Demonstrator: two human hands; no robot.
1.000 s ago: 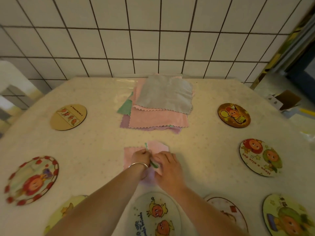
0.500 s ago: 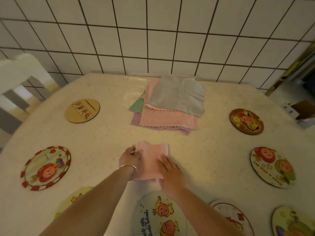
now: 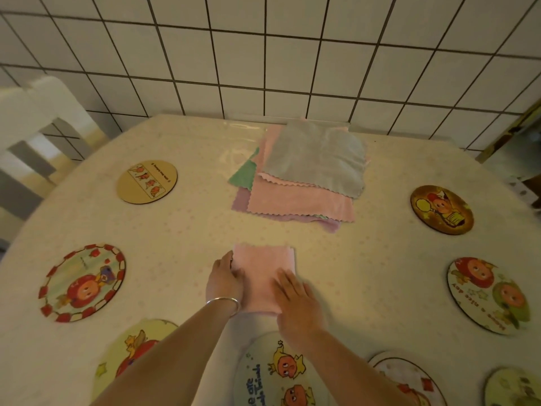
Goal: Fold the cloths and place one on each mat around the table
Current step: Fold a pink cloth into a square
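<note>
1. A person stands at a round counter [image 3: 366, 259] covered in a pale cloth, looking down at both hands. Between them lies a folded pink cloth [image 3: 265, 271], flat on the counter and just beyond the nearest mat [image 3: 263, 373].
2. The left hand [image 3: 224, 281] holds the cloth's left edge, its grip narrow, fingers curled over the fold. The right hand [image 3: 295, 300] lies flat on the cloth's right side, fingers straight and pressing.
3. Risk: the fold may spring open when the hands lift, because the fabric looks soft and the layers are loose.
4. Risk: lifting by one edge could let the lower layer drop and undo the fold.
5. Risk: the cloth looks about as wide as a mat, so a careless placement could leave it hanging off.
6. There are no containers in view. The unfolded cloths sit in a loose stack [image 3: 304, 177] at the far side of the counter, grey on top, pink, green and purple beneath.
7. Every mat in view is bare, including the tan mat [image 3: 147, 181] at far left and the brown mat [image 3: 441, 209] at far right.
</note>
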